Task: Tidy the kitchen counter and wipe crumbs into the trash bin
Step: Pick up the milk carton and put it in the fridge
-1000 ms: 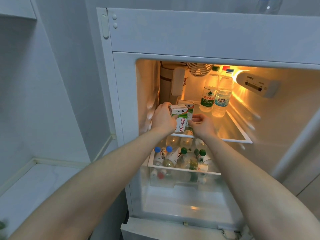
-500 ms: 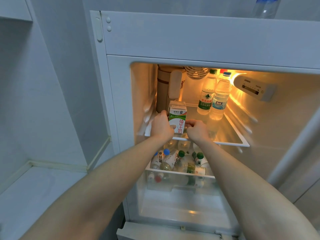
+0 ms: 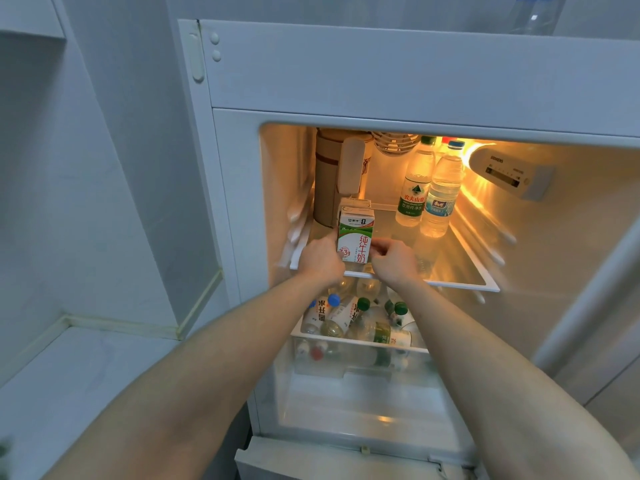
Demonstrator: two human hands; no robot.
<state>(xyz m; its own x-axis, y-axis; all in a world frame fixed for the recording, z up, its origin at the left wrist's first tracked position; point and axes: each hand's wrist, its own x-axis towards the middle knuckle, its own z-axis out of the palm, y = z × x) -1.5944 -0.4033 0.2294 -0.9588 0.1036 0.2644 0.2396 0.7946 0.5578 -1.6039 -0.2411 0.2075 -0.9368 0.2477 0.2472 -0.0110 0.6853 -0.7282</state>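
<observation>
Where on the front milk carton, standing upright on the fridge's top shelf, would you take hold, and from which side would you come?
Grip the milk carton by its two flat side faces, low down, coming from the open front. It stands upright at the glass shelf's front edge, another carton close behind it. The left hand and right hand flank it this way.

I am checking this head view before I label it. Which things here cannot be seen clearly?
- Second carton: the front milk carton hides all but its top.
- Carton base: covered by the left hand and right hand.
- Lower bottles: forearms and the glass shelf cover part; labels too small to read.
- Bottle on top of the fridge: cut by the upper edge.
- Counter: cut by the left edge.
</observation>
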